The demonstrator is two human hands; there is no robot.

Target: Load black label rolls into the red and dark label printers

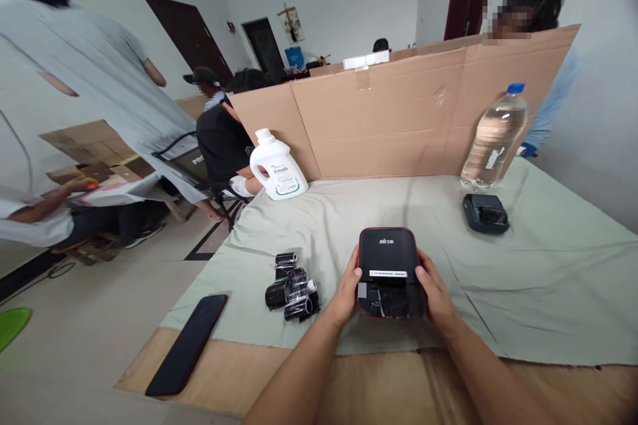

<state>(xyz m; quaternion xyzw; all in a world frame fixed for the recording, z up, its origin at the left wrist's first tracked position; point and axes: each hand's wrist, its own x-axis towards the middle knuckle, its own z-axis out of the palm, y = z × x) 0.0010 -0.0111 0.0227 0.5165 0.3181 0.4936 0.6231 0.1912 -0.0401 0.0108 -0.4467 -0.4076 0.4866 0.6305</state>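
A black label printer [387, 255] with a thin red edge is between my hands in the middle of the table. A white label strip and a dark window show on its top. My left hand [347, 292] grips its left side, and my right hand [432, 289] grips its right side. Whether its underside rests on the cloth I cannot tell. To the left lie several rolls of shiny black film [294, 289]. A smaller black device [485, 214] sits farther back on the right.
Pale green cloth [543, 279] covers most of the wooden table. A long black pad [188, 345] lies at the left front. A white jug [279, 169] and a large clear bottle [493, 139] stand before a cardboard screen [379, 119]. Several people are around the table.
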